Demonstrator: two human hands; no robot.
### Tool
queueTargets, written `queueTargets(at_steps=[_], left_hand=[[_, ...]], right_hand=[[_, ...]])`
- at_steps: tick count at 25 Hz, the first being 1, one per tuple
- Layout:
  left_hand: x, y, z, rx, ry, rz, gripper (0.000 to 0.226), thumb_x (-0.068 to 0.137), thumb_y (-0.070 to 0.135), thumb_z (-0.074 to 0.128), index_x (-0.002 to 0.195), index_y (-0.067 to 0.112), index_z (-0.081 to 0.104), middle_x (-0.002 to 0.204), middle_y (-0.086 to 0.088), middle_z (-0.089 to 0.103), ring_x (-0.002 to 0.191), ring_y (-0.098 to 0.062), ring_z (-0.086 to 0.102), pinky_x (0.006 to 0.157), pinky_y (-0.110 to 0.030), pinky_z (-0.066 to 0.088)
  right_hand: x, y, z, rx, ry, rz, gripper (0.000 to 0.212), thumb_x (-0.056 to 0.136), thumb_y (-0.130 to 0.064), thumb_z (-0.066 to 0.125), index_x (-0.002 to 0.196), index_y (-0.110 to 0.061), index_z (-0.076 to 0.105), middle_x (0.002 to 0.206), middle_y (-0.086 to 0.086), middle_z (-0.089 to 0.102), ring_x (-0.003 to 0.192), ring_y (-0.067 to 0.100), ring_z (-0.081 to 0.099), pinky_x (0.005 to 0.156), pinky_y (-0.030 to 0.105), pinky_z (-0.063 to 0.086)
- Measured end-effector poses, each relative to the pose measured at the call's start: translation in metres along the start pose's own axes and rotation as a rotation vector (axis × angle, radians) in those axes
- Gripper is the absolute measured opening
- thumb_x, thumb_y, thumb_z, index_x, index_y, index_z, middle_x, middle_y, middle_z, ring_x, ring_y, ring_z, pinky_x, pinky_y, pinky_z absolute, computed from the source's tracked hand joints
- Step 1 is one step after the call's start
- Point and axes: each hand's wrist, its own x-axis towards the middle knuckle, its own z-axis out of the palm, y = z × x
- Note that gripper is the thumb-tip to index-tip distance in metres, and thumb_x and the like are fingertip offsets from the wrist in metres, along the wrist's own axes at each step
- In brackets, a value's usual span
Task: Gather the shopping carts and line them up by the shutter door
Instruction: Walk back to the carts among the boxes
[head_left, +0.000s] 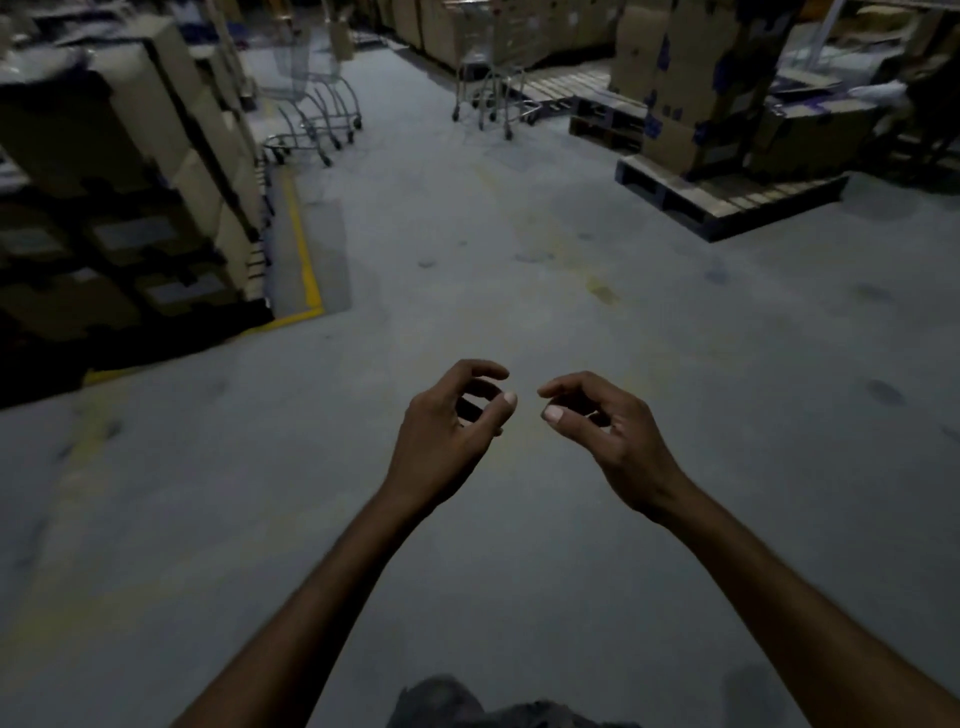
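Several nested wire shopping carts (306, 98) stand at the far left beside stacked boxes. Another shopping cart (485, 78) stands further right, in front of a pallet. My left hand (452, 421) and my right hand (597, 426) are held out over the bare floor, well short of both carts. Their fingers are loosely curled and hold nothing. No shutter door is in view.
Tall stacks of cardboard boxes (130, 171) stand on the left inside a yellow floor line (304, 249). A wooden pallet (727, 202) loaded with boxes sits at the right. More boxes line the back. Grey concrete floor (467, 270) runs between them toward the carts.
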Motion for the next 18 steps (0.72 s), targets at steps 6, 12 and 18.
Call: queueTargets(at_steps=[6,12,18], left_hand=[[0.114,-0.057,-0.028,0.333,0.062,0.174,0.038,0.094,0.045,0.068,0.128,0.031,0.058,0.112,0.017,0.066,0.099,0.000,0.063,0.075,-0.027,0.056],[0.245,-0.128,-0.074,0.448,0.065,0.302,0.046,0.091,0.039,0.072,0.132,0.027,0.056,0.122,0.011,0.061,0.103,-0.007,0.061,0.076,-0.032,0.054],[0.376,-0.189,-0.115,0.577,0.074,0.374,0.052,0.090,0.033,0.073,0.138,0.026,0.053,0.129,0.006,0.058,0.111,-0.016,0.058,0.083,-0.034,0.051]], right_hand=[[0.134,0.037,0.038,-0.005,-0.051,-0.024,0.031,0.091,-0.048,0.060,0.113,-0.027,0.068,0.101,-0.011,0.070,0.095,0.010,0.066,0.077,0.038,0.057],[0.272,0.059,0.079,-0.473,-0.007,-0.252,0.039,0.090,-0.050,0.063,0.123,-0.028,0.062,0.104,-0.014,0.065,0.092,0.001,0.058,0.076,0.031,0.053],[0.416,0.075,0.110,-0.723,0.114,-0.430,0.042,0.085,-0.029,0.075,0.124,-0.018,0.064,0.111,0.000,0.067,0.100,0.020,0.061,0.078,0.032,0.047]])
